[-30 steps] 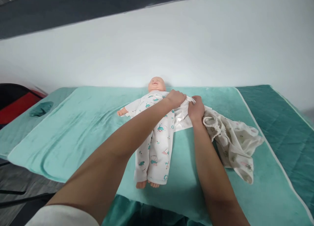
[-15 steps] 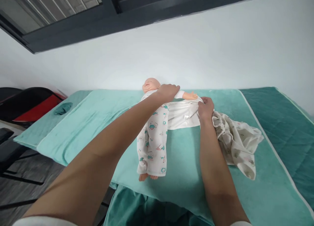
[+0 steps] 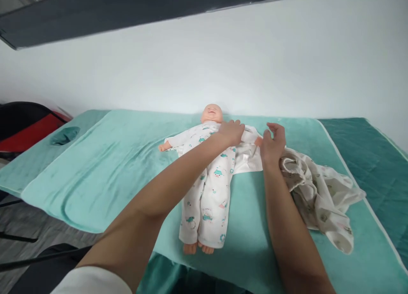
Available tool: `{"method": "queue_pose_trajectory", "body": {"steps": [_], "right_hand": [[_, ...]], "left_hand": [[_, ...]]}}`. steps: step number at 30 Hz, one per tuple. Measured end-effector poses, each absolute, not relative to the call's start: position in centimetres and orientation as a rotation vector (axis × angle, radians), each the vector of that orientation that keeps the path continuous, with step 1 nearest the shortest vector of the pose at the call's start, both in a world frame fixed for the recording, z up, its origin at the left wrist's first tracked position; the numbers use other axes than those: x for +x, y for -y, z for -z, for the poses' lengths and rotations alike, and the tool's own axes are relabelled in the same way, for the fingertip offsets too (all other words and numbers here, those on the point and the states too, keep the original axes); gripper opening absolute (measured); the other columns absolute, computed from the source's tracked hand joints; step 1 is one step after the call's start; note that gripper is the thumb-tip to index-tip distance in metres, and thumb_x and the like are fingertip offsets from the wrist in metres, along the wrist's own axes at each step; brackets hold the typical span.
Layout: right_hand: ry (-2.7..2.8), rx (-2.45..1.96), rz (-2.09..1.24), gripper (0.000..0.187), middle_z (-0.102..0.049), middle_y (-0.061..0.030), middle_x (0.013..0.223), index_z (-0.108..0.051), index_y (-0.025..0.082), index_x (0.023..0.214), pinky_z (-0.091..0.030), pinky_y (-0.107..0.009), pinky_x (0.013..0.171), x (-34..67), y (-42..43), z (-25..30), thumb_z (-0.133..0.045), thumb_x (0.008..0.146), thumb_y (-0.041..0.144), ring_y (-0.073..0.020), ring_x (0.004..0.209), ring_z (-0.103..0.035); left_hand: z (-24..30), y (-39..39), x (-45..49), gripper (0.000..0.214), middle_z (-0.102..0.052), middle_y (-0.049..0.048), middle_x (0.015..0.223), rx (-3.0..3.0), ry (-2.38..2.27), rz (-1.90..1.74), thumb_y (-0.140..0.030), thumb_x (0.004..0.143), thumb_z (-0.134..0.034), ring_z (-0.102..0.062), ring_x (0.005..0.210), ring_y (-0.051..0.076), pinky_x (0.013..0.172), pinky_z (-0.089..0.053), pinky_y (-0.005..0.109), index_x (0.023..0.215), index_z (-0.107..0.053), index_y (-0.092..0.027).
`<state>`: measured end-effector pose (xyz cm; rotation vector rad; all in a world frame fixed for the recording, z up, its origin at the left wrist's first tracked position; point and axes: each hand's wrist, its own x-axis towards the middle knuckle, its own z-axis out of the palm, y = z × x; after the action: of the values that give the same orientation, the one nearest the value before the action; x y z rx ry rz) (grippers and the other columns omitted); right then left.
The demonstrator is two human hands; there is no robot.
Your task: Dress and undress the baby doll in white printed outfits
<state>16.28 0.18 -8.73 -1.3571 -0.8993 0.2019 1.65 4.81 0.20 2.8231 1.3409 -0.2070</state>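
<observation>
A baby doll [image 3: 212,217] in white pyjamas with a green cartoon print lies on its back, its head [image 3: 212,113] toward the wall. My left hand [image 3: 232,132] is at the doll's chest and shoulder on the right side, fingers curled over the white top; the fingertips are partly hidden. Its sleeved arm reaches out to the right from there. My right hand [image 3: 274,143] is beside the doll's small hand [image 3: 259,141], thumb and fingers apart. A loose white part of the garment [image 3: 247,162] is spread flat below that arm.
A crumpled printed cloth garment [image 3: 318,192] lies to the right of my right forearm. The teal-covered bed [image 3: 105,166] stands against a white wall [image 3: 197,69], with a hole [image 3: 65,136] at its left end. A dark window frame [image 3: 111,9] overhangs it; a red-and-black chair [image 3: 28,130] stands left.
My right hand has let go of the white cloth and its fingers have spread. The loose cloth has dropped lower. My left hand stays at the doll's shoulder. The camera view has shifted.
</observation>
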Motion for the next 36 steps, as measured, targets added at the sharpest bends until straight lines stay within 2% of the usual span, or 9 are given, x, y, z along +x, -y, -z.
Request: {"method": "queue_pose_trajectory", "body": {"steps": [2,7,10,17,23,28,30,33,36], "right_hand": [[1.001,-1.423,-0.269,0.03,-0.068,-0.0085,0.12,-0.063,0.021,0.11,-0.047,-0.046,0.105,14.9,0.1,8.7,-0.054,0.084,0.031,-0.024,0.116,-0.061],[1.349,-1.387,-0.399,0.036,-0.067,-0.0087,0.129,-0.064,0.023,0.121,-0.04,-0.05,0.114,11.4,0.8,8.8,-0.057,0.092,0.044,-0.0256,0.125,-0.058],[1.537,-1.278,-0.398,0.036,-0.063,-0.0086,0.137,-0.064,0.025,0.124,-0.035,-0.051,0.119,10.0,1.3,8.9,-0.056,0.096,0.048,-0.025,0.134,-0.052],[1.468,-1.26,-0.623,0.042,-0.054,-0.0047,0.151,-0.064,0.03,0.125,-0.029,-0.052,0.124,7.8,1.7,7.5,-0.062,0.093,0.058,-0.0242,0.143,-0.045],[1.495,-1.207,-0.692,0.039,-0.056,-0.0065,0.145,-0.062,0.025,0.113,-0.034,-0.047,0.119,6.0,0.1,5.9,-0.071,0.087,0.053,-0.0256,0.138,-0.049],[1.727,-1.217,-0.446,0.031,-0.059,-0.0082,0.131,-0.058,0.023,0.088,-0.029,-0.05,0.117,5.2,-0.3,4.5,-0.062,0.091,0.054,-0.0279,0.13,-0.049],[1.773,-1.23,-0.343,0.04,-0.059,-0.0084,0.124,-0.055,0.022,0.073,-0.029,-0.05,0.115,5.2,0.7,4.4,-0.052,0.097,0.055,-0.0278,0.126,-0.048],[1.772,-1.215,-0.279,0.054,-0.058,-0.0091,0.115,-0.048,0.021,0.059,-0.034,-0.048,0.11,5.7,3.5,5.1,-0.045,0.099,0.056,-0.0272,0.118,-0.049],[1.61,-1.207,-0.34,0.055,-0.058,-0.008,0.098,-0.046,0.021,0.058,-0.044,-0.041,0.093,7.0,7.4,6.5,-0.045,0.099,0.058,-0.0236,0.097,-0.054]], "left_hand": [[-0.5,-4.3,-1.4,0.037,-0.063,0.0149,0.135,2.728,-1.358,-0.01,-0.032,0.092,-0.058,-0.058,0.126,0.033,0.102,-0.049,0.047,0.126,-0.061,-0.015],[2.4,-2.7,-9.9,0.029,-0.067,0.0072,0.129,2.188,-1.358,-0.982,-0.035,0.098,-0.051,-0.06,0.123,0.021,0.11,-0.046,0.037,0.12,-0.063,-0.022],[5.3,-2.2,-12.9,0.028,-0.062,0.0083,0.134,1.869,-1.332,-1.229,-0.036,0.098,-0.051,-0.058,0.127,0.019,0.113,-0.044,0.034,0.121,-0.061,-0.023],[6.9,-2.4,-14.0,0.029,-0.054,0.0085,0.144,1.725,-1.186,-1.227,-0.038,0.093,-0.062,-0.051,0.137,0.019,0.118,-0.039,0.035,0.118,-0.057,-0.024],[6.9,-2.1,-14.5,0.032,-0.051,0.0083,0.145,1.835,-1.099,-1.205,-0.039,0.084,-0.075,-0.05,0.136,0.022,0.11,-0.043,0.036,0.102,-0.053,-0.023],[6.4,-1.2,-14.3,0.029,-0.064,0.0046,0.099,2.165,-1.166,-1.227,-0.039,0.089,-0.071,-0.056,0.105,0.022,0.096,-0.044,0.037,0.079,-0.048,-0.022],[6.3,-1.0,-14.2,0.03,-0.062,0.0028,0.085,2.263,-1.225,-1.163,-0.042,0.09,-0.068,-0.055,0.094,0.022,0.089,-0.042,0.037,0.078,-0.048,-0.023],[6.6,-1.0,-14.5,0.026,-0.063,0.0029,0.083,2.325,-1.282,-1.123,-0.04,0.09,-0.067,-0.056,0.091,0.023,0.087,-0.04,0.038,0.08,-0.051,-0.023],[7.1,-1.2,-14.8,0.016,-0.064,0.0035,0.084,2.333,-1.327,-1.095,-0.03,0.089,-0.065,-0.057,0.091,0.024,0.087,-0.04,0.038,0.08,-0.053,-0.023]]}}
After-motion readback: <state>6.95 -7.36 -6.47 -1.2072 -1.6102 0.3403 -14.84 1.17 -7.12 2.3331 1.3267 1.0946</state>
